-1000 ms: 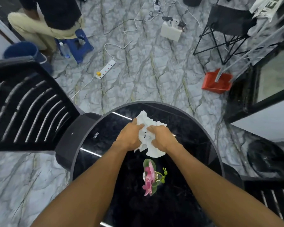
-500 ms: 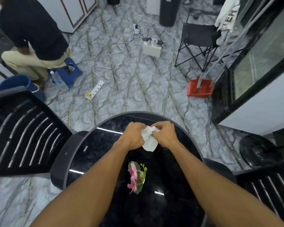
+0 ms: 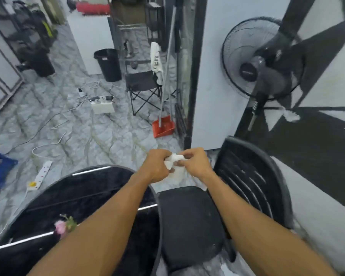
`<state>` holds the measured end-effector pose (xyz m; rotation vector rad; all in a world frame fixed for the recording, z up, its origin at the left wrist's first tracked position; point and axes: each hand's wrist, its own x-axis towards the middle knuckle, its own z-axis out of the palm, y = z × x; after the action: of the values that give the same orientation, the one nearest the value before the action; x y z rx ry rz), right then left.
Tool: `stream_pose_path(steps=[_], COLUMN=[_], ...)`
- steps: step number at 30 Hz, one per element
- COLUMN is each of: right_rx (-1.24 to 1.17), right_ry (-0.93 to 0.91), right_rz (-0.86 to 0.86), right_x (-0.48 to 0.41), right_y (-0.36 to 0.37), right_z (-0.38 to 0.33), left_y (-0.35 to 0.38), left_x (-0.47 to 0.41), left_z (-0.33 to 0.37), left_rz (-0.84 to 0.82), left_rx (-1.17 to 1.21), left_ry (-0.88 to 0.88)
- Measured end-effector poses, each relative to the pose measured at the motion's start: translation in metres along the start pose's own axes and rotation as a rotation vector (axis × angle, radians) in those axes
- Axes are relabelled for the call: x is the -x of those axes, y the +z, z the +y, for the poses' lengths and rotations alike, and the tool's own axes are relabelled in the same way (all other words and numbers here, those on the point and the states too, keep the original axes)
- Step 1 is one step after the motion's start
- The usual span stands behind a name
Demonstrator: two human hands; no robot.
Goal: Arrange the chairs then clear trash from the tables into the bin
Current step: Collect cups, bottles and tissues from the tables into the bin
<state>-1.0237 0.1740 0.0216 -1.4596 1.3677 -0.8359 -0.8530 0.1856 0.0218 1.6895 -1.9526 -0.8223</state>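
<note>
Head view: both hands raised together, fingers curled round crumpled white tissue (image 3: 175, 169). Left hand (image 3: 156, 166) grips wad's left side, right hand (image 3: 196, 163) pinches right side. Wad held between them in air, past table edge. Below-left of grip: round black table (image 3: 84, 194), pink flower (image 3: 61, 227) on it. Below-right of grip: black chair (image 3: 249, 176), seat under right forearm. Beyond grip: red dustpan (image 3: 163, 127) on floor. Farther, up-left: black bin (image 3: 108, 64). Up-right: fan (image 3: 263, 58).
</note>
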Motion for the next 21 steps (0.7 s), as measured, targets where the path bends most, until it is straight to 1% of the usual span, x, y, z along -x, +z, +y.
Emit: stream_pose_path(steps=[4,9,11,15,19,21], right_rx=[-0.015,-0.024,-0.001,0.002,-0.012,0.000], right_ry=[0.050,0.131,0.157,0.228,0.320,0.388], right_rz=[0.222,0.350,0.439,0.683,0.902,0.983], right_x=[0.047,0.124,0.158,0.228,0.288,0.312], right_y=[-0.123,-0.268,-0.318,-0.389,-0.435,-0.456], right_z=[0.035,0.076,0.093,0.134,0.180,0.200], left_y=[0.081,0.183,0.224,0.306,0.386,0.423], left_x=[-0.026,-0.045,-0.048,-0.042,-0.027,-0.020], left_z=[0.110,0.240,0.290,0.373,0.433,0.459], left_rz=[-0.072,-0.175,-0.249,-0.422,-0.582,-0.647], left_rx=[-0.032,-0.046,-0.040,-0.044,-0.082,-0.085], left_ry=[0.170,0.364,0.470,0.625,0.761,0.820])
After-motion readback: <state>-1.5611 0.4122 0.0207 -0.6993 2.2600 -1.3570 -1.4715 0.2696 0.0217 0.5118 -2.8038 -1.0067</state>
